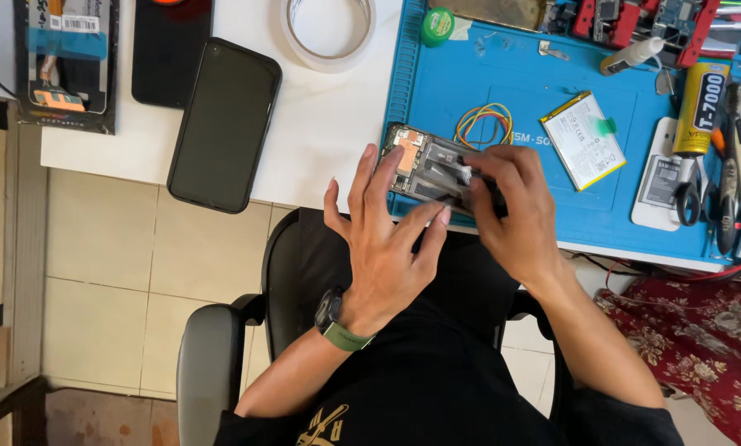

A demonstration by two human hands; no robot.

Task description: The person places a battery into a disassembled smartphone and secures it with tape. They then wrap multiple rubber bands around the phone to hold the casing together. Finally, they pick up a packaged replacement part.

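An opened phone (426, 165) with its back cover off lies at the near edge of the blue work mat (502, 74), its boards and metal shields showing. My left hand (387, 231) rests with spread fingers against the phone's near side and steadies it. My right hand (511, 206) is closed over the phone's right end, with thumb and fingers pinching it. Whether a small tool is in that hand is hidden. A watch with a green strap (337, 326) sits on my left wrist.
A black phone (223, 124) lies face up on the white table, next to a tape roll (331, 29) and a boxed screen part (65, 62). On the mat lie a loose battery (583, 140), coloured rubber bands (484, 124), a yellow glue tube (700, 107), scissors and tweezers (729, 182).
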